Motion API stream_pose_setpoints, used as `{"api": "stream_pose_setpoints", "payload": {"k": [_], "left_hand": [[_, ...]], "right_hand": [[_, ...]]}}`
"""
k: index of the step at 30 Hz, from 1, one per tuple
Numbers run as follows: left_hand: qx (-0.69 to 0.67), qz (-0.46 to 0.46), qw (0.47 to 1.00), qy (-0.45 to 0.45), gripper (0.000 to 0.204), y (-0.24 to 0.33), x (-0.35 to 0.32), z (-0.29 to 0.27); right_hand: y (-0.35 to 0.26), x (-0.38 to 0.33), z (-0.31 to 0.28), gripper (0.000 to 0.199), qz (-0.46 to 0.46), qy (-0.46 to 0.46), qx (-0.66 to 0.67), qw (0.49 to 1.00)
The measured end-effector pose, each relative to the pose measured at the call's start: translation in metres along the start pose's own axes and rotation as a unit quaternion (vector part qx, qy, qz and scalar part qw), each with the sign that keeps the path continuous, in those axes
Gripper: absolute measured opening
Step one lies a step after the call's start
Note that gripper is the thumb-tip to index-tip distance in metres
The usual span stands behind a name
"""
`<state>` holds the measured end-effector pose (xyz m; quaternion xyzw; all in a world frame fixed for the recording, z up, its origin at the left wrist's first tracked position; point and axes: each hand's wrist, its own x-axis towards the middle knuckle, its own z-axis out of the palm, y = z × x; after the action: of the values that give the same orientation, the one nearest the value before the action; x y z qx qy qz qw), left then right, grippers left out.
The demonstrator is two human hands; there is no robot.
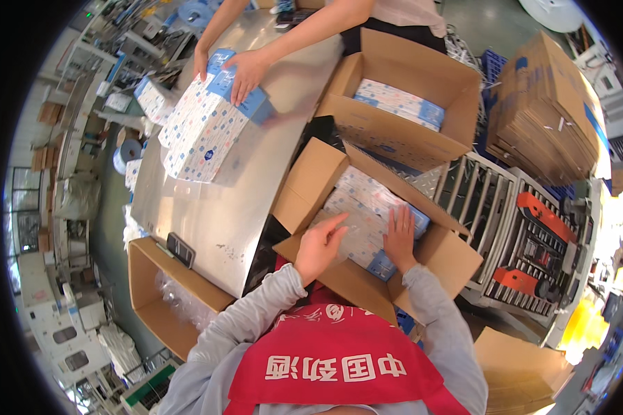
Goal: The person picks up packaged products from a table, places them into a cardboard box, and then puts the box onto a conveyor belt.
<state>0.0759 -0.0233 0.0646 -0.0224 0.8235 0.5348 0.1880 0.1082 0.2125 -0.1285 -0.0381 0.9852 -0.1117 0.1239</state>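
Observation:
In front of me stands an open cardboard carton [437,273], its flaps spread outward. White packs with a small blue and pink pattern and blue ends [365,200] lie side by side inside it. My right hand [399,238] rests flat on the packs near their blue ends, fingers stretched out. Over the carton's left side is my left hand [318,245], its fingers apart and partly bent, with nothing visible in it. Whether it touches the packs I cannot tell.
Across the metal table [239,200], another person's hands [246,72] hold similar packs [204,131]. A second open carton [412,142] sits beyond mine. At right are a roller conveyor [488,190] and flattened cartons [540,111]; at lower left, a carton holding clear plastic [183,301].

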Motion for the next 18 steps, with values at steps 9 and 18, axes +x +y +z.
{"api": "stream_pose_setpoints", "payload": {"k": [9,18], "left_hand": [[0.087,0.120,0.989,0.007,0.028,0.010,-0.001,0.018],[-0.099,-0.128,0.834,0.528,0.069,-0.088,-0.051,-0.193]], "right_hand": [[0.056,0.010,0.004,0.073,0.154,-0.254,0.119,0.947],[0.031,-0.063,-0.023,0.038,-0.043,0.054,0.263,0.962]]}}
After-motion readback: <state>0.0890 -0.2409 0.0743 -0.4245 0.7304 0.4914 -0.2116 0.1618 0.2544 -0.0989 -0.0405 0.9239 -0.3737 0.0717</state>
